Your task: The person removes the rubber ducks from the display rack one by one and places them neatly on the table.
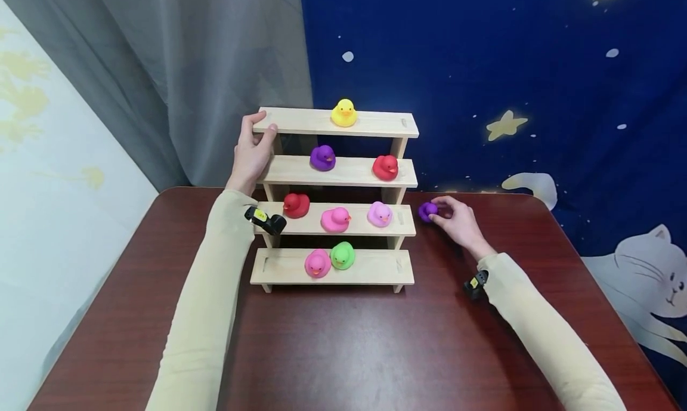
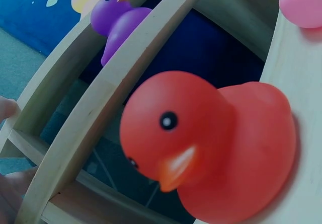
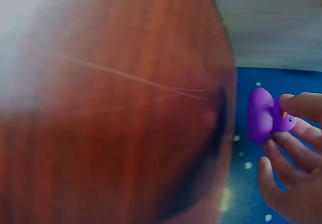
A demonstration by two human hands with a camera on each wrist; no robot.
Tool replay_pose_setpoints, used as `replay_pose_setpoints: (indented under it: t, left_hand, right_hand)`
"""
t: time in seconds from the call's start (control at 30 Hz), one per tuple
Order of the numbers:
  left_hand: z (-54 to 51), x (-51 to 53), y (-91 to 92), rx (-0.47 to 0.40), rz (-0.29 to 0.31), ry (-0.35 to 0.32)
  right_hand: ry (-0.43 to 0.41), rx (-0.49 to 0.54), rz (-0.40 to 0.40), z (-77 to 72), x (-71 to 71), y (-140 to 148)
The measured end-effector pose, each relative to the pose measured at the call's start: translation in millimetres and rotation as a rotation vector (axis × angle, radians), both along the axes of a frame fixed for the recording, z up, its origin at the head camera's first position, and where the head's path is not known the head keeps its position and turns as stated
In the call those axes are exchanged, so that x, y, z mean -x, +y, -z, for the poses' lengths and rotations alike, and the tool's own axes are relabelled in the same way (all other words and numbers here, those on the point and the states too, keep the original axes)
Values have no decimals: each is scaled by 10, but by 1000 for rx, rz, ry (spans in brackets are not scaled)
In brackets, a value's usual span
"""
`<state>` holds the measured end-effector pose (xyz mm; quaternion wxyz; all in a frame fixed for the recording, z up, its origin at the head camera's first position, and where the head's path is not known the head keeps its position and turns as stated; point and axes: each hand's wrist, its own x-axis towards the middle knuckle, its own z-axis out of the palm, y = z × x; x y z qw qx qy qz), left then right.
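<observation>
My left hand grips the left end of the top board of a four-step wooden shelf. To the right of the shelf, my right hand pinches a small purple rubber duck by its head, between thumb and fingers. A yellow duck sits on the top step. Below it stand another purple duck and a red duck. The third step bears a red duck, a pink duck and a light pink duck. On the lowest are a pink duck and a green duck.
The shelf stands on a dark reddish-brown table. Behind the table hang a grey curtain and a blue cloth with stars and a cat. A white patterned surface rises at the left.
</observation>
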<state>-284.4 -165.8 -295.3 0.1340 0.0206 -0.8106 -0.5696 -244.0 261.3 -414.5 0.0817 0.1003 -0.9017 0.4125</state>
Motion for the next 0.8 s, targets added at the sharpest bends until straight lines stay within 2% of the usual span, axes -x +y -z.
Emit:
replay_pose_setpoints:
  t: [0.23, 0.37, 0.57, 0.8]
  left_hand:
    - [4, 14, 3, -5, -4, 8]
    - [11, 18, 3, 0, -1, 12]
    - [13, 31, 6, -13, -5, 12]
    - [17, 16, 7, -4, -3, 8]
  right_hand:
    - [-35, -1, 8, 165, -9, 29]
    - [-28, 21, 6, 150, -8, 47]
    - [51, 57, 26, -85, 8, 41]
    - [75, 81, 30, -390, 12, -44]
